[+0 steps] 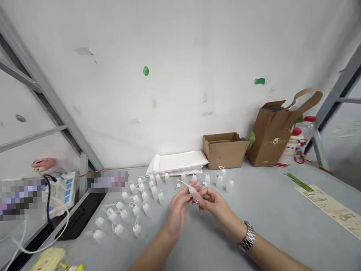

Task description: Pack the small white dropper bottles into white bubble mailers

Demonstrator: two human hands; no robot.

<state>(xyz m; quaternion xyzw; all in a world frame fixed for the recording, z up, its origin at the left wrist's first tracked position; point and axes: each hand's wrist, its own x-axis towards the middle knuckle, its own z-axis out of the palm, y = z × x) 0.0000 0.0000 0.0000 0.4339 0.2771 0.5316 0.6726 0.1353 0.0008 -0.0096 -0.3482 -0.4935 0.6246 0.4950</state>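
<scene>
Between my two hands is a small translucent plastic bottle [195, 194], tilted, with a thin white strap reaching up and left from it. My left hand [177, 211] has its fingers closed around the bottle's left side. From the right, my right hand [217, 208] pinches the bottle's lower end between thumb and fingers; a metal watch is on that wrist. To the left stand several similar small bottles [137, 228] with white caps, some with strap loops. A few more little bottles [219, 181] stand behind and to the right of my hands.
Against the wall are a stack of white sheets [181, 162], an open cardboard box [227, 153] and a brown paper bag [269, 136]. A paper slip [337, 211] lies right. A black mat [82, 216], a white cable [65, 226] and a yellow item [47, 262] lie left.
</scene>
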